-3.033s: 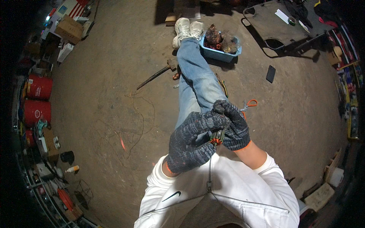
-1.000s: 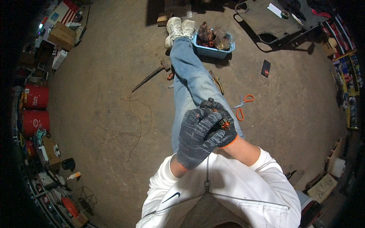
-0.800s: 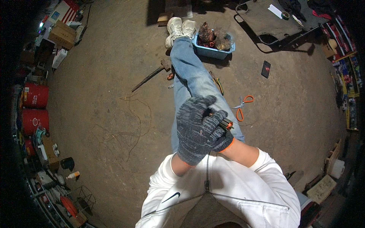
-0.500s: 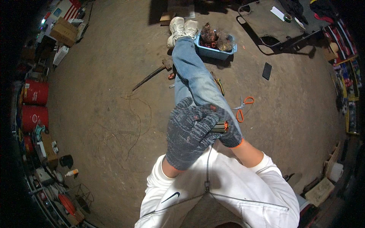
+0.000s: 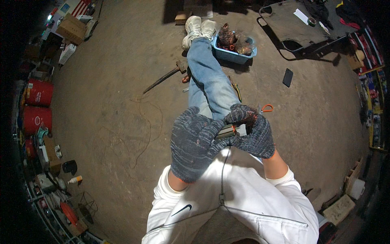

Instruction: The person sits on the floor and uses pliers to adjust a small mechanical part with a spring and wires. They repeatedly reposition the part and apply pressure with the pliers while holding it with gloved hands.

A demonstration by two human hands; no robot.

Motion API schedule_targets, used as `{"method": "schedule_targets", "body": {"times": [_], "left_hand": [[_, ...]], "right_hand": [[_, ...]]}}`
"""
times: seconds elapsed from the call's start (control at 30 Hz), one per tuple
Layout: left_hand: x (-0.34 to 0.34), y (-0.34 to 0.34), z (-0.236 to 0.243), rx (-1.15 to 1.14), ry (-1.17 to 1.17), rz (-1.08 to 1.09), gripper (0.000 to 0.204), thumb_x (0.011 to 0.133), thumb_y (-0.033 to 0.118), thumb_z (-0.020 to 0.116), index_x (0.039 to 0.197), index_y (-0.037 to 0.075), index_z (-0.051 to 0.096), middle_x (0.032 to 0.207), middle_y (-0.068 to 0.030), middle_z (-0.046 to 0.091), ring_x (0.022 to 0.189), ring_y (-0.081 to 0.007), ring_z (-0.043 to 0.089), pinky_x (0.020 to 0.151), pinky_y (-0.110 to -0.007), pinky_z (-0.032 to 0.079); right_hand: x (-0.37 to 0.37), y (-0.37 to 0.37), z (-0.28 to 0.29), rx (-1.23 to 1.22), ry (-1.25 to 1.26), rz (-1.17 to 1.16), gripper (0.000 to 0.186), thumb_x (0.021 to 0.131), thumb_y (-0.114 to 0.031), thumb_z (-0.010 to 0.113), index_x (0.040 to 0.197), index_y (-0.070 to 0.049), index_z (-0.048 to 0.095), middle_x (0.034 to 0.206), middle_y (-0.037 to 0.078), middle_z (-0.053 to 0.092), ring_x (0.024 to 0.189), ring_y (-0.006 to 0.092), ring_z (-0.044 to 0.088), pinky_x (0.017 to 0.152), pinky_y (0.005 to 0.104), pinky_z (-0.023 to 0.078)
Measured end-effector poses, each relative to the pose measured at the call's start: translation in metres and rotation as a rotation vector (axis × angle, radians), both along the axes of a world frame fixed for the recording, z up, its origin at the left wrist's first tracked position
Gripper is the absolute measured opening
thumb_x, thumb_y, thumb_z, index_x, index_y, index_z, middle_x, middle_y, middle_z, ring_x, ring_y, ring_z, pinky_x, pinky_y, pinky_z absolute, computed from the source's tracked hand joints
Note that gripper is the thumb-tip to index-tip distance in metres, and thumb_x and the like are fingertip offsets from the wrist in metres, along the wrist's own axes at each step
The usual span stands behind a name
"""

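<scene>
Both hands wear dark grey knitted gloves with orange cuffs. My left hand (image 5: 193, 142), over my lap, is closed around a small metal motor part (image 5: 224, 132) with grooved grey sides and bright copper windings at its right end. Close to that copper end is my right hand (image 5: 258, 132), its fingers curled in; what they grip is hidden. Orange-handled scissors (image 5: 267, 108) lie on the floor just beyond my right hand, partly covered by it. Beside my leg lie pliers (image 5: 236, 90) with yellowish handles.
A hammer (image 5: 164, 79) lies left of my outstretched legs (image 5: 209, 69). By my shoes stands a blue bin (image 5: 231, 55) holding copper scrap. A phone (image 5: 287, 77) rests on the floor at right, near a folding cot (image 5: 292, 30). Red drums (image 5: 38, 92) line the left side.
My right hand has moved right and turned, with its fingers now curled beside the copper end and covering much of the scissors. My left hand has shifted slightly left with the motor part.
</scene>
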State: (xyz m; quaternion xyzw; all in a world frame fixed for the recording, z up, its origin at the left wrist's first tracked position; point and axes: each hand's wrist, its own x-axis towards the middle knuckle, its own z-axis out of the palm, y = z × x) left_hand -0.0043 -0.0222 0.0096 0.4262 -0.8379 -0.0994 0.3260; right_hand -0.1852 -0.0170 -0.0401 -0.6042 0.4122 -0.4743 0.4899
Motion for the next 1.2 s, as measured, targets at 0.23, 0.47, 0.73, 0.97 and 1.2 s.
{"method": "schedule_targets", "body": {"times": [0.23,0.47,0.73,0.97,1.2], "left_hand": [[-0.002,-0.001,0.009,0.031,-0.047,-0.031,0.03,0.063,0.025,0.069,0.085,0.007,0.062,0.068,-0.009,0.054,0.068,-0.0265,0.055,0.081,-0.044,0.041],[0.01,0.008,0.024,0.018,-0.076,0.027,0.035,0.065,0.028,0.07,0.092,0.007,0.063,0.073,-0.0089,0.058,0.072,-0.0261,0.056,0.085,-0.045,0.04],[0.022,0.016,0.029,0.09,-0.019,0.084,0.032,0.065,0.031,0.071,0.086,0.008,0.066,0.075,-0.0079,0.06,0.077,-0.0286,0.057,0.082,-0.045,0.04],[0.02,0.021,0.027,0.075,0.015,0.096,0.028,0.06,0.029,0.073,0.077,0.007,0.066,0.067,-0.0056,0.059,0.071,-0.0251,0.058,0.082,-0.046,0.043],[0.018,0.019,0.025,0.023,0.1,0.086,0.026,0.059,0.029,0.074,0.07,0.007,0.065,0.06,-0.0039,0.057,0.062,-0.0219,0.058,0.083,-0.046,0.045]], "right_hand": [[-0.001,-0.001,0.001,-0.036,0.096,-0.028,0.029,0.062,-0.011,0.073,0.088,-0.003,0.061,0.085,0.007,0.061,0.079,0.0168,0.057,0.076,0.0303,0.045],[-0.004,0.005,0.007,0.091,0.112,-0.013,0.038,0.063,-0.012,0.079,0.096,-0.001,0.062,0.093,0.011,0.063,0.091,0.0219,0.06,0.084,0.037,0.046],[-0.006,0.009,0.0,0.141,-0.226,-0.008,0.032,0.065,-0.008,0.076,0.091,-0.001,0.059,0.09,0.011,0.062,0.087,0.0224,0.06,0.091,0.0398,0.041],[-0.008,0.012,-0.003,0.135,-0.168,-0.018,0.035,0.064,-0.008,0.076,0.093,-0.001,0.058,0.092,0.012,0.061,0.09,0.0236,0.059,0.09,0.0412,0.042],[-0.005,0.014,-0.005,0.2,-0.285,-0.023,0.037,0.064,-0.005,0.076,0.095,0.002,0.056,0.098,0.014,0.058,0.093,0.0274,0.058,0.086,0.0428,0.047]]}}
